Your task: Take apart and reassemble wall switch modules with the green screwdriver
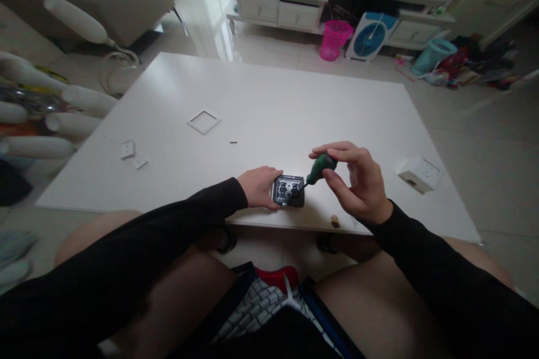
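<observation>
A black wall-switch module (288,190) lies near the front edge of the white table, its inner mechanism facing up. My left hand (260,187) grips its left side between thumb and fingers. In my right hand (357,179) is a screwdriver (321,167) with a green and black handle, held at a slant by the fingertips. The shaft points down left, and its tip meets the right half of the module. Whether the tip sits on a screw is too small to tell.
On the white table (269,95) lie a square white frame (204,122), two small white switch covers (133,154), a short dark strip (233,142), a small yellow figure (334,221) and a white socket box (420,174) at right. The table's front edge runs just before my legs.
</observation>
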Demonstrator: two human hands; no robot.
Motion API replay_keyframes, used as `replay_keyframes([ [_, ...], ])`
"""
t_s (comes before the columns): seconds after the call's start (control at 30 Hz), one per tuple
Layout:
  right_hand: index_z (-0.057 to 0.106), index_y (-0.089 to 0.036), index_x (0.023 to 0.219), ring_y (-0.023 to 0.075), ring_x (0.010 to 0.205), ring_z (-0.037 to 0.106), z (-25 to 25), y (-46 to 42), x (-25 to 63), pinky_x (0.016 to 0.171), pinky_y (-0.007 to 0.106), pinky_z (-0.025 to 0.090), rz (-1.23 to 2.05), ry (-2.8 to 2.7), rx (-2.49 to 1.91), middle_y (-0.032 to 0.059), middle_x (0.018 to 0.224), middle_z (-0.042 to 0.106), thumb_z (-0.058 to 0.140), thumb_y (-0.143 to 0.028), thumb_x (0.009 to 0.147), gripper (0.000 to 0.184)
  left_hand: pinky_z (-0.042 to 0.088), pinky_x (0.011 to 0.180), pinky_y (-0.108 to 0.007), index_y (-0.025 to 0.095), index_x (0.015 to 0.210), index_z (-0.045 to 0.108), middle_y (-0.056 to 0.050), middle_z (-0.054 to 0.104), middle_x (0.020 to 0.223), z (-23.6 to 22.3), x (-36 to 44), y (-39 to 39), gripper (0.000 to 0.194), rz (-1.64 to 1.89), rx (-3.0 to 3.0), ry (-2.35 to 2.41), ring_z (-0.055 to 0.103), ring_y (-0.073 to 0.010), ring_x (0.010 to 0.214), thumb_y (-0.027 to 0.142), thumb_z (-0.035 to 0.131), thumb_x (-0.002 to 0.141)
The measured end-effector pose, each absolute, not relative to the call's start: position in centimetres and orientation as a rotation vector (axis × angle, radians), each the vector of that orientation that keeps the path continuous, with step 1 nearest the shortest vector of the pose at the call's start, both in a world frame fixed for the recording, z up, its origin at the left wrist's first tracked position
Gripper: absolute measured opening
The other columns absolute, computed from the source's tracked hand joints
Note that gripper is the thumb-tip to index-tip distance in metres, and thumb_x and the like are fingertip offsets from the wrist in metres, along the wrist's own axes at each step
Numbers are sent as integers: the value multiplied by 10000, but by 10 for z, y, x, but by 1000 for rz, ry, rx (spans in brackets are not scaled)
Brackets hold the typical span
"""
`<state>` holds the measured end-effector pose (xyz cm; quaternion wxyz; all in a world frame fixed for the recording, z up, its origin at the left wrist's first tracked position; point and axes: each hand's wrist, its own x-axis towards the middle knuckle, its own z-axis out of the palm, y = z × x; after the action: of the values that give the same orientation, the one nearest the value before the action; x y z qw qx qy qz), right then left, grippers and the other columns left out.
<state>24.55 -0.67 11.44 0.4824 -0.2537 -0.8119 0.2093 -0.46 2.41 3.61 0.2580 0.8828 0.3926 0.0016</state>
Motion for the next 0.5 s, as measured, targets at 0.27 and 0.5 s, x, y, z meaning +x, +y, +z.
replay_keyframes([
  [0.27, 647, -298, 1236, 235, 938, 737, 112, -7, 241, 756, 418, 638, 452, -1936, -650, 46, 1040, 720, 793, -163, 909, 382, 557, 990, -430, 166, 1277, 644, -152, 742, 1248, 37, -4, 23, 751, 14, 2393, 1062, 692, -365, 1193, 522, 902, 668],
  [0.5, 624, -296, 1302, 240, 984, 743, 114, -10, 242, 784, 428, 652, 330, -1970, -689, 73, 1122, 733, 743, -169, 938, 403, 556, 987, -421, 168, 1261, 651, -151, 745, 1231, 35, -5, 23, 727, 33, 2382, 1069, 698, -356, 1180, 521, 894, 674],
])
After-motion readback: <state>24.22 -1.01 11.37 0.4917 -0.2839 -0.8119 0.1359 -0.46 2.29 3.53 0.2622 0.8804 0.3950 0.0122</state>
